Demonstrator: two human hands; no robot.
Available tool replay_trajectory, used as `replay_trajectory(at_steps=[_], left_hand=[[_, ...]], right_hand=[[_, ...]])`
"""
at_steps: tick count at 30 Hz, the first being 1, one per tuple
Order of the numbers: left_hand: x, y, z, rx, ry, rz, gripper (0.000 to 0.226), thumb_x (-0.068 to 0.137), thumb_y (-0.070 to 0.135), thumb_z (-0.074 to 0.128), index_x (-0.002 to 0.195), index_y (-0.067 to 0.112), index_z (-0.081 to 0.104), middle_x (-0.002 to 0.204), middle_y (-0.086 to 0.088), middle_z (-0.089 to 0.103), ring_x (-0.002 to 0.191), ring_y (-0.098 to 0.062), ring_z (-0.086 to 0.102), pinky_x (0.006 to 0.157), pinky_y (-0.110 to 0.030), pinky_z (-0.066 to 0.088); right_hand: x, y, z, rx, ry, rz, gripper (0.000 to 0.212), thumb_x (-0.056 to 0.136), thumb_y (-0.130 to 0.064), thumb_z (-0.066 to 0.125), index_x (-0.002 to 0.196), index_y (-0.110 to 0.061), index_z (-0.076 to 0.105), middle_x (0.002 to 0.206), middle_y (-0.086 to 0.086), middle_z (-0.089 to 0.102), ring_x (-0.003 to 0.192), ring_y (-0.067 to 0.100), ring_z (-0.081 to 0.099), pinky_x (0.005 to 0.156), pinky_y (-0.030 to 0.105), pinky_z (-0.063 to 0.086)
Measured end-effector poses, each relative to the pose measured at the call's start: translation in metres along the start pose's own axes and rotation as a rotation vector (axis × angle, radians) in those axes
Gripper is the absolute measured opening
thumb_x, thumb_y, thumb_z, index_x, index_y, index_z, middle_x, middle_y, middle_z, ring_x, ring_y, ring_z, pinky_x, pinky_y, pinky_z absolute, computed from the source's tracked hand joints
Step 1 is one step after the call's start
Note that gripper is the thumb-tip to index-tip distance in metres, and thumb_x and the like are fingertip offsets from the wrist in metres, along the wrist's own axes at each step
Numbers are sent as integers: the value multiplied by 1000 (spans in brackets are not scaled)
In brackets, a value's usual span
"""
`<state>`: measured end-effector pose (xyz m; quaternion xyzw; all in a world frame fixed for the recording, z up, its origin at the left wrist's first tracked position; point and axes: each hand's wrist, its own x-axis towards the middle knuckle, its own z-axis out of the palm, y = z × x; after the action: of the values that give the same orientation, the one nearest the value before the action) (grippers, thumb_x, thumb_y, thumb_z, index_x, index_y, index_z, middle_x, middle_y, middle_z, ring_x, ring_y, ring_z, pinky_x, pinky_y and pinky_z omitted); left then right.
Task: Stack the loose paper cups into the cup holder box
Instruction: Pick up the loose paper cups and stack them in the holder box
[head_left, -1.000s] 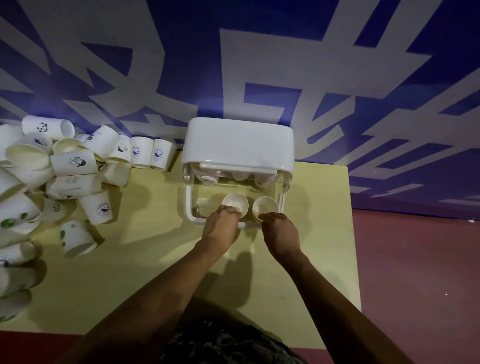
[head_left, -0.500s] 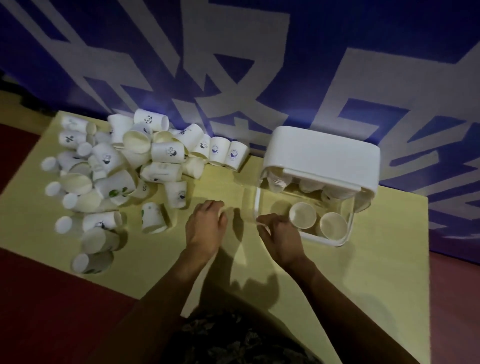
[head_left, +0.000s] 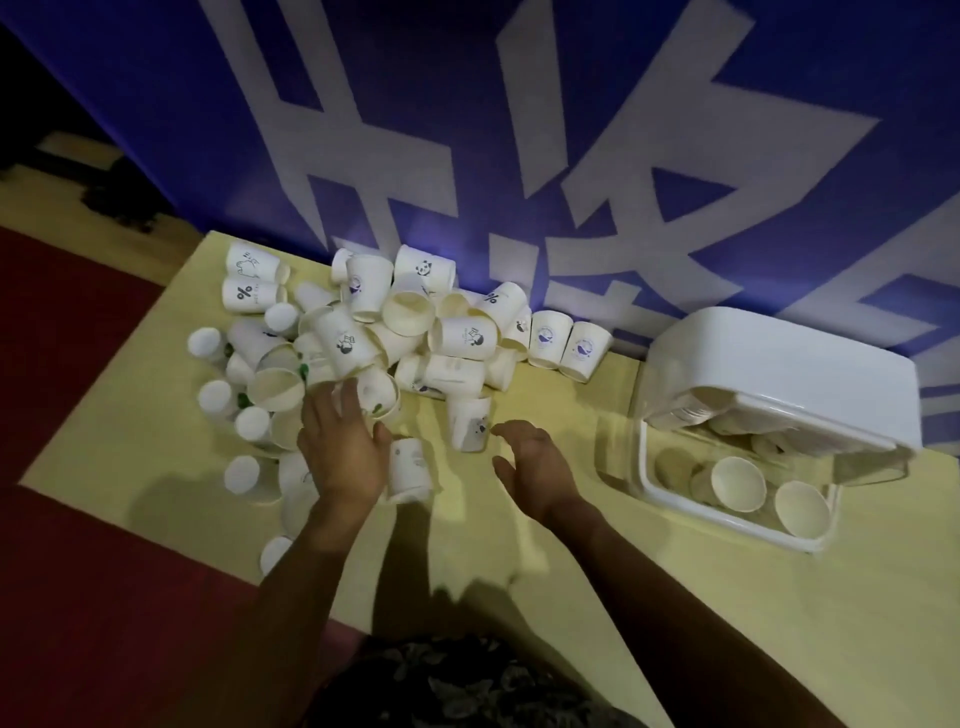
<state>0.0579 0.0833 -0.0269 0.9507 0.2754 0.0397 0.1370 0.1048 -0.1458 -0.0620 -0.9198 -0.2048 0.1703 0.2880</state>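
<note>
A left hand (head_left: 340, 447) reaches, fingers spread and nearly straight, over the near edge of a heap of paper cups, fingertips touching a cup lying on its side (head_left: 378, 395); it grips nothing. The right hand (head_left: 535, 465) hovers over the table with fingers loosely curved and thumb apart, also holding nothing, just short of an inverted cup (head_left: 469, 423) with a small printed figure.

Behind everything hangs a blue banner (head_left: 519, 130) with large white characters. A pale yellow table (head_left: 545, 545) stands against it on a dark red floor (head_left: 104, 597).

At the right of the table sits the white cup holder box (head_left: 779, 384), its lid raised and tilted back toward the banner, its clear front compartment open. Two cups (head_left: 737, 483) stand rim up inside near the front, and more stacked rims show under the lid.

The loose cup heap (head_left: 395, 332) fills the left half of the table, well apart from the box: white cups upright, inverted and on their sides, several printed with small logos, a panda face and a percent sign. One cup (head_left: 410, 470) lies between the two hands, just beside the left thumb.
</note>
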Motion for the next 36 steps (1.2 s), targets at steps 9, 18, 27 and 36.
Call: replay_trajectory(at_steps=[9, 18, 27, 36], left_hand=[[37, -37, 6, -76, -241, 129, 65, 83, 29, 67, 137, 14, 36, 131, -17, 42, 114, -36, 49, 90, -46, 48], [11, -26, 18, -199, -479, 156, 60, 87, 42, 61, 138, 33, 31, 145, -9, 22, 110, -37, 55, 86, -44, 50], [-8, -30, 22, -160, -332, 318, 19, 92, 29, 48, 93, 18, 64, 123, -4, 43, 110, -22, 42, 85, -34, 43], [-19, -3, 40, -102, -663, 340, 27, 92, 27, 52, 117, 19, 58, 123, -2, 54, 119, -22, 47, 95, -33, 40]], right_hand=[[57, -32, 29, -199, -59, 153, 59, 88, -17, 57, 143, -16, 39, 151, 4, 36, 136, 27, 32, 99, 41, 45], [44, -40, 51, -162, -96, 283, 54, 90, -25, 56, 141, -20, 37, 145, 3, 35, 131, 29, 33, 94, 44, 46], [47, -47, 72, -265, -62, 223, 47, 93, -20, 48, 137, -11, 33, 140, 9, 29, 131, 27, 28, 92, 45, 49], [30, -29, 60, -191, -173, 346, 59, 83, -41, 64, 134, -22, 40, 136, 5, 42, 117, 32, 47, 90, 41, 44]])
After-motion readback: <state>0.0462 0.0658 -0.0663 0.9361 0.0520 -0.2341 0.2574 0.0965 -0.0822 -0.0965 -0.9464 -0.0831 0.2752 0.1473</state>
